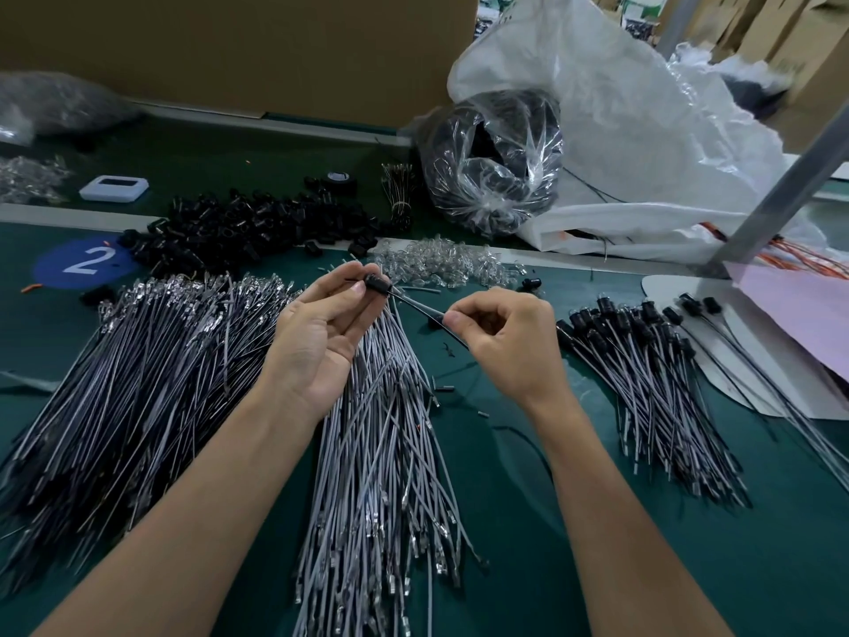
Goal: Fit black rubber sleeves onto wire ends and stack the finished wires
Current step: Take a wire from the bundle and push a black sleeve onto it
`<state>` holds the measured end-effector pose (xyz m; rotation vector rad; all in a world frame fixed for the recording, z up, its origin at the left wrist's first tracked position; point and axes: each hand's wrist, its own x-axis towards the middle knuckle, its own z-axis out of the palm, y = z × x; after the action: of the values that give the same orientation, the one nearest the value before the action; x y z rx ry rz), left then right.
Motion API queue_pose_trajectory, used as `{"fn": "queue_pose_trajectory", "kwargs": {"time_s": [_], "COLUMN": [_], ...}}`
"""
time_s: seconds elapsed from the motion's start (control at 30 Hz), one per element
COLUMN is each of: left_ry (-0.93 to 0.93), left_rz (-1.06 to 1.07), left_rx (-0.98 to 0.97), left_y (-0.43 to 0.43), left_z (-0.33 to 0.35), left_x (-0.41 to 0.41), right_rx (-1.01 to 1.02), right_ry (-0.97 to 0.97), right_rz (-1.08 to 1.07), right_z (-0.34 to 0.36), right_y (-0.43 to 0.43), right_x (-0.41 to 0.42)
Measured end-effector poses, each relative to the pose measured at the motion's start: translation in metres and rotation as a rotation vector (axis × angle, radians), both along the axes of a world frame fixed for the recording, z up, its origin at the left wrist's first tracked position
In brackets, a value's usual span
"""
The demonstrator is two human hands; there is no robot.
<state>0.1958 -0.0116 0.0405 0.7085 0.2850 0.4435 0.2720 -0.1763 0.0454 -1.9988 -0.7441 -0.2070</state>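
Note:
My left hand [321, 324] pinches a black rubber sleeve [377, 284] between thumb and fingertips above the middle wire bundle. A thin wire [416, 303] runs out of the sleeve to my right hand [500, 337], which pinches it. Beneath both hands lies a fan of grey wires [386, 452] with metal terminals. A larger heap of grey wires [138, 374] lies to the left. Finished wires with black sleeves [643, 360] are stacked on the right. Loose black sleeves [248, 227] are piled behind.
Clear small parts [436, 264] lie behind my hands. A plastic bag of black parts [491, 163] and a big white sack [643, 144] stand at the back right. A blue "2" sticker [87, 262] and a white device [114, 188] are at the left. A pink sheet [799, 310] lies far right.

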Motion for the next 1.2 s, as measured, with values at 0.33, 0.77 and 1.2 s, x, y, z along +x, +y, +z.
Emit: {"fn": "queue_pose_trajectory", "kwargs": {"time_s": [0.33, 0.77, 1.2], "left_ry": [0.003, -0.010, 0.075], "left_rz": [0.020, -0.054, -0.022], "left_rx": [-0.035, 0.050, 0.096], "left_y": [0.002, -0.004, -0.014], "left_z": [-0.001, -0.003, -0.005], "left_x": [0.000, 0.000, 0.001], "right_rx": [-0.017, 0.016, 0.020], "right_ry": [0.003, 0.015, -0.081], "right_rz": [0.018, 0.012, 0.019], "right_z": [0.000, 0.001, -0.002], "right_y": [0.000, 0.001, 0.008], "right_x": [-0.001, -0.002, -0.006]}}
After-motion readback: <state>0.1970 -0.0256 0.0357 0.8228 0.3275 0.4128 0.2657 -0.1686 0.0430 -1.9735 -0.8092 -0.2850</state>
